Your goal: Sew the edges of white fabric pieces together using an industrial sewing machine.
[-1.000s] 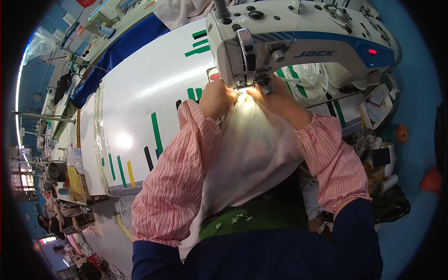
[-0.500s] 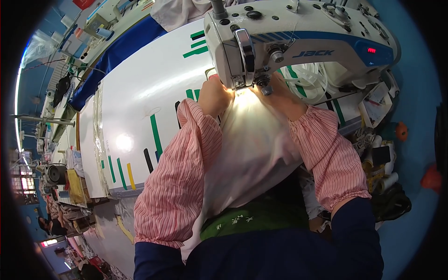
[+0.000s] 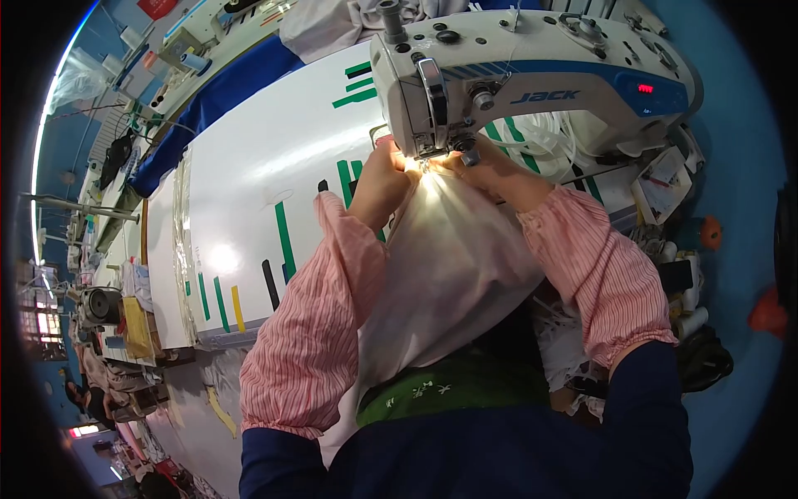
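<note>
A pale, thin fabric piece (image 3: 453, 266) runs from my lap up to the needle area of a white and blue sewing machine (image 3: 532, 79). Its folds draw together under the machine's lit head. My left hand (image 3: 382, 185) pinches the cloth's edge just left of the presser foot. On the other side, my right hand (image 3: 499, 175) grips the cloth close to the needle, its fingertips partly hidden behind the machine head. Striped pink sleeve covers are on both forearms. The needle itself is lost in the lamp's glare.
Green, black and yellow tape strips (image 3: 284, 237) mark the white table (image 3: 241, 179). White cord or tubing (image 3: 544, 133) lies coiled under the machine arm. A small tray (image 3: 662, 185) sits at the right, above thread spools and cloth scraps. Blue cloth (image 3: 220, 100) lies along the far edge.
The cloth by the needle has bunched into sharper folds that converge there. Both hands have shifted slightly and stay on the cloth. The whole view has moved a little.
</note>
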